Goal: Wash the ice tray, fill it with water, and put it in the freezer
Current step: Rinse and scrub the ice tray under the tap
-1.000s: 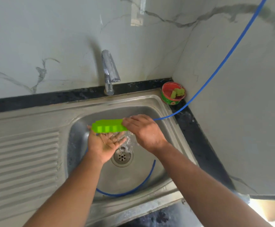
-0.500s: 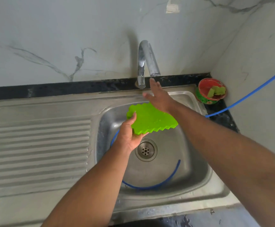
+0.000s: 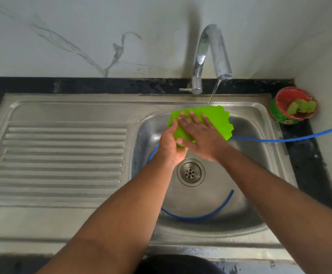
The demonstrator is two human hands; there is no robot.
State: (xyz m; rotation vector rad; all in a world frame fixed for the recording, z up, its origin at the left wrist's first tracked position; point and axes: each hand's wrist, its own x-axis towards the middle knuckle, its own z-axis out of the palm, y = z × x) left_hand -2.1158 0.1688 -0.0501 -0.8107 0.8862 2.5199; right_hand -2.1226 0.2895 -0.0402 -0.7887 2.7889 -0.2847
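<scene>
Head view: green ice tray (image 3: 218, 121) held tilted above the back of the sink basin (image 3: 260, 175), just under the tap spout. Thin water stream (image 3: 213, 93) falls from the tap (image 3: 214, 54) onto the tray's far edge. Tray edges look scalloped, underside or face toward camera, can't tell which. Left hand (image 3: 170, 144) holds the tray's near-left corner, grip closed around it, thumb on top, fingers underneath. Right hand (image 3: 200, 135) lies flat on the tray, fingers straight and spread, grip wide, pressing the surface of the tray; it hides the middle of the tray. Slight motion blur on the right hand.

Below the hands: round drain (image 3: 190, 172) in the basin floor. Blue hose (image 3: 291, 138) comes in from the right over the sink rim, passes behind the tray and hands, curves round the basin floor near the front. Ribbed steel drainboard (image 3: 62, 155) to the left of the basin. Tap lever (image 3: 185, 89) sticks out left at the tap base. Black stone surface (image 3: 101, 85) strip runs behind the sink and down its right side. Red and green bowl (image 3: 283, 115) sits on the back right corner, holds green sponge pieces (image 3: 301, 107). Marble-look wall (image 3: 82, 36) behind with grey veins. Printing on the bowl's side too small to read.
</scene>
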